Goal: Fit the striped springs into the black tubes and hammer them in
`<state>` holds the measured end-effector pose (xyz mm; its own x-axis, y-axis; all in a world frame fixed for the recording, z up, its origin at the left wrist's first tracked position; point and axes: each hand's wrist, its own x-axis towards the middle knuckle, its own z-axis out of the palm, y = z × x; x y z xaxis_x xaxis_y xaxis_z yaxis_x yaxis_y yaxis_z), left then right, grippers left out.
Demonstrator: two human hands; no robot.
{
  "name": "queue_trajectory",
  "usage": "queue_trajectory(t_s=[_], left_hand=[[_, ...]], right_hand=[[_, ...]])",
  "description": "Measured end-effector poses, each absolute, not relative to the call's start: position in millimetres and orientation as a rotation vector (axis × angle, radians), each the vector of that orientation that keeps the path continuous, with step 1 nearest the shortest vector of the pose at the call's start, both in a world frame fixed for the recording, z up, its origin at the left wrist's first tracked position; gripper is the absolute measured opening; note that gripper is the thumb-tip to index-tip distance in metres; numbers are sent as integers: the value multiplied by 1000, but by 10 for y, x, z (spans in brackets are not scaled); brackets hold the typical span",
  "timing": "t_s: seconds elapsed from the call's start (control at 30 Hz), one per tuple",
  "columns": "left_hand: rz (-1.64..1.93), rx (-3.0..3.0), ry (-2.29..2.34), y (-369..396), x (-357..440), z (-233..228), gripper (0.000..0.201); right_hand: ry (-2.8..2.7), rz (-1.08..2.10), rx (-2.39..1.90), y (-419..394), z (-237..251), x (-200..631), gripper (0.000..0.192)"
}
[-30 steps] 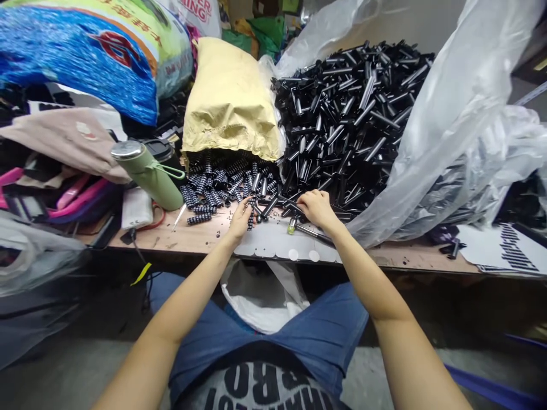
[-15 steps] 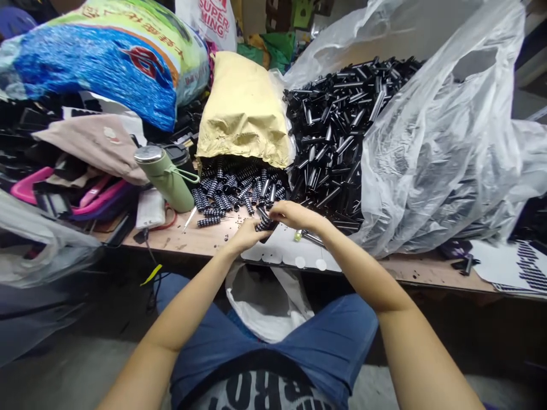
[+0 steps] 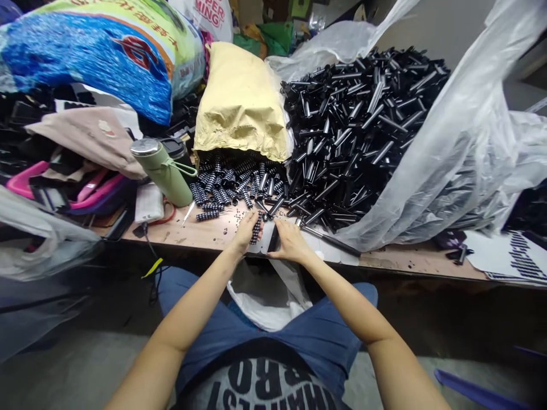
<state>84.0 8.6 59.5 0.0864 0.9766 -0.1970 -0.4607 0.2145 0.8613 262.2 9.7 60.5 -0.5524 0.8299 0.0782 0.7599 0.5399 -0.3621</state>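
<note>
At the near edge of the worktop (image 3: 205, 234), the left hand (image 3: 247, 232) pinches a striped black spring (image 3: 256, 230) between its fingertips. Just beside it, the right hand (image 3: 290, 245) is closed around a short black tube (image 3: 273, 239). Beyond both hands lie loose springs (image 3: 222, 191) spilling from a yellow paper bag (image 3: 241, 105) and a heap of black tubes (image 3: 354, 125).
</note>
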Motion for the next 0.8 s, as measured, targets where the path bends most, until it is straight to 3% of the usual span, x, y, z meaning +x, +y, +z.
queue_trajectory(t_s=[0.13, 0.33, 0.53, 0.8], left_hand=[[1198, 663, 845, 23, 899, 639, 49], [1173, 672, 883, -79, 986, 746, 56], [1280, 564, 898, -103, 1124, 867, 47], [1229, 530, 1012, -113, 1198, 811, 35]], right_hand=[[-2484, 465, -1358, 4, 509, 2715, 112], [-2240, 623, -991, -73, 905, 2688, 117], [-2279, 585, -760, -69, 1055, 2584, 109], [-2270, 630, -858, -39, 863, 2559, 105]])
